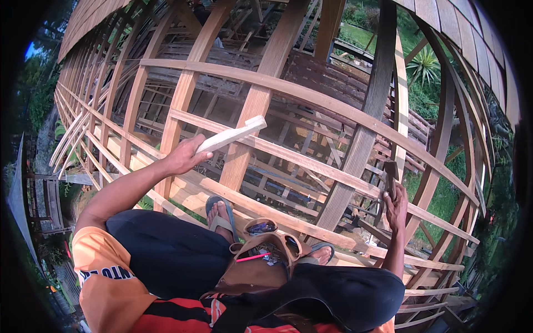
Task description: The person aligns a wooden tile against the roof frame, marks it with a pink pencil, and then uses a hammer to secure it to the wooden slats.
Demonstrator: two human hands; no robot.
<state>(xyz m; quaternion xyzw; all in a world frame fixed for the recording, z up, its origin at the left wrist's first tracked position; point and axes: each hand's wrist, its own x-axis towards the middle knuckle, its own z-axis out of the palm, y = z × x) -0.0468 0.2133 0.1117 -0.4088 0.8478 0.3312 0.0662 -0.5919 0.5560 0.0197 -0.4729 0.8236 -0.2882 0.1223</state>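
Note:
My left hand (194, 157) grips a short pale length of wood (227, 137) with a notched far end, held over a horizontal batten (286, 151). My right hand (395, 202) is closed on a dark, narrow object (391, 175), too unclear to name, beside the same batten at the right. An open brown leather tool pouch (252, 272) sits between my legs, with small items and a red pencil-like stick in it. My sandalled feet (221, 216) rest on the timber framing.
Curved battens (277, 81) cross upright timber posts (244, 161) all round, with gaps showing lower slats and debris. Wooden shingles (455, 25) edge the top. Loose thin strips (72, 139) lean at the left. Greenery (422, 69) shows beyond the frame at the right.

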